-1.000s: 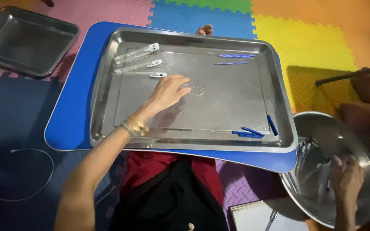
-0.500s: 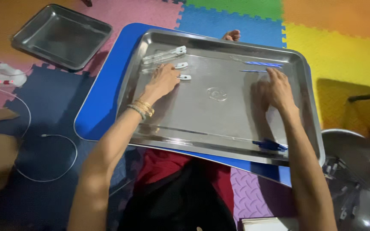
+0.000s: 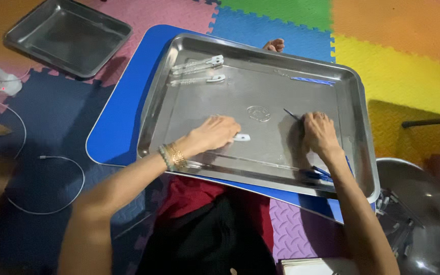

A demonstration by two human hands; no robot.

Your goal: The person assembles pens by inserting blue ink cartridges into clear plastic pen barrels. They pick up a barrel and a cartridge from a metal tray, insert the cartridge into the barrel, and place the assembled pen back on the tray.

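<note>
The left hand lies palm down on the floor of a large stainless-steel tray, its grip narrow, fingertips pinched on a small white-handled tool that sticks out just to the right of the fingers. A band of gold and green bangles circles that wrist. The right hand rests on the same tray floor, well to the right of the left grip, fingers curled over a thin dark-blue tool whose tip pokes out up and to the left of the knuckles; whether the fingers actually clamp it cannot be told.

The tray is rectangular with rounded corners and a raised rolled rim, its metal dull and smudged, with a round stamped mark in the middle. Far above the left grip, three white-handled metal tools lie in a row near the tray's top left corner. Above the right grip a blue tool lies along the far edge, and more blue tools sit below the right wrist by the near rim.

The tray sits on a smooth blue board across the person's lap. Around it the floor is interlocking foam mats in pink, blue, green, yellow and orange. A smaller steel tray lies at upper left, a round metal bowl holding tools at lower right, and a white cable loops at left.
</note>
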